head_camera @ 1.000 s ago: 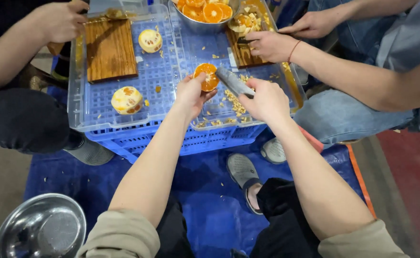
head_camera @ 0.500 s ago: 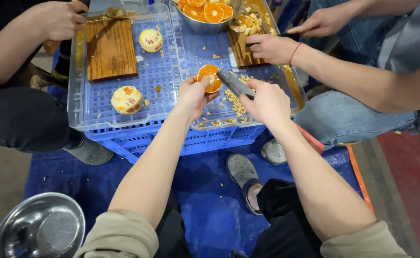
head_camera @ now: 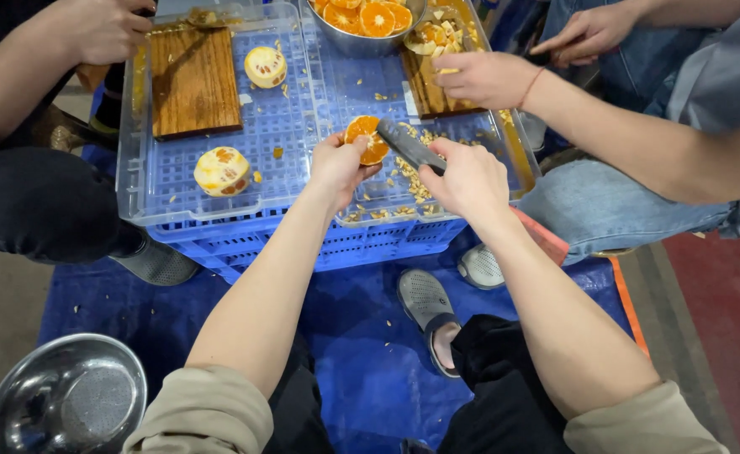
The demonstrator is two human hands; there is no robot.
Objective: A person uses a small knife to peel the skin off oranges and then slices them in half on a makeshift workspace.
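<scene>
My left hand [head_camera: 338,165] grips a halved orange [head_camera: 367,139], cut face up, over a clear plastic tray [head_camera: 307,206] on a blue crate [head_camera: 319,242]. In my right hand [head_camera: 467,176] is a grey knife [head_camera: 409,145], its blade lying against the orange's cut face. Pale seeds and peel bits [head_camera: 408,181] are scattered on the tray under both hands.
Two peeled oranges [head_camera: 222,171] [head_camera: 266,66] and a wooden board [head_camera: 193,80] lie on the tray's left. A metal bowl of orange halves [head_camera: 368,18] stands at the back. Other people's hands [head_camera: 486,78] [head_camera: 101,29] work around it. An empty steel bowl [head_camera: 63,399] sits on the blue tarp.
My hands have stayed in place on the orange and knife. The hand of the person on the right has shifted slightly over the far wooden board.
</scene>
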